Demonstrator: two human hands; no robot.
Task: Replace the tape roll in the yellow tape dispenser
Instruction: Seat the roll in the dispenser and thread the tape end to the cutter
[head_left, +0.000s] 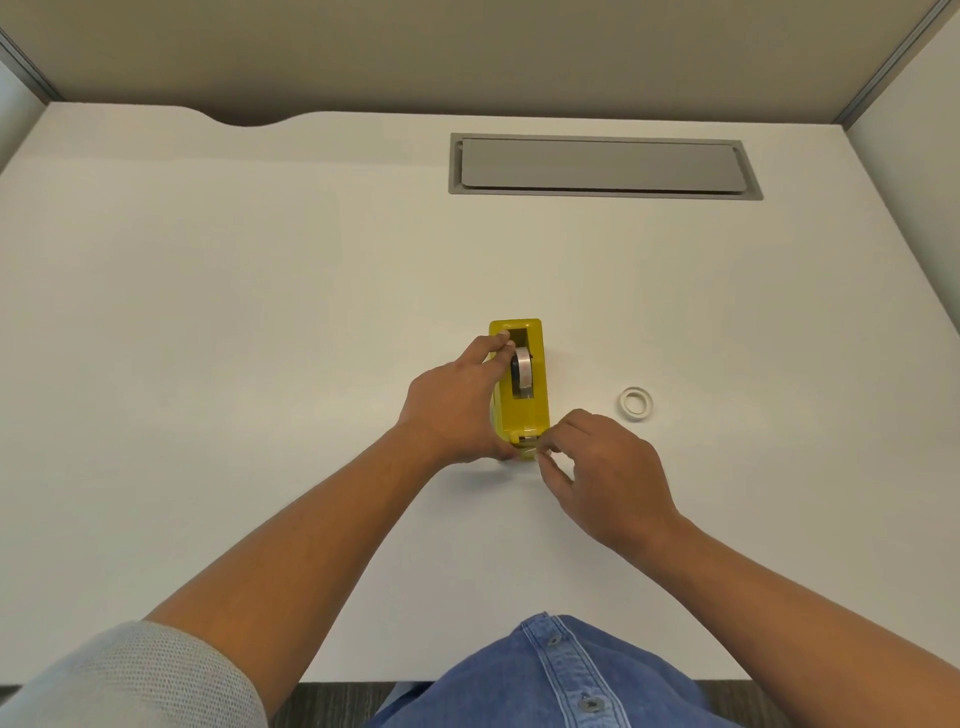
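The yellow tape dispenser (524, 410) stands lengthwise in the middle of the white desk (260, 312), its cutter end toward me. A tape roll (522, 370) sits in its open slot. My left hand (452, 402) grips the dispenser's left side, fingers reaching to the slot's edge. My right hand (605, 475) is at the cutter end, thumb and forefinger pinched on the clear tape end (535, 451). A thin white tape roll (635, 402) lies flat on the desk to the right of the dispenser, touched by neither hand.
A grey cable hatch (602, 166) is set into the desk at the back right. Beige partition walls (467, 52) close off the back and sides. My blue denim shirt (561, 675) shows at the desk's near edge.
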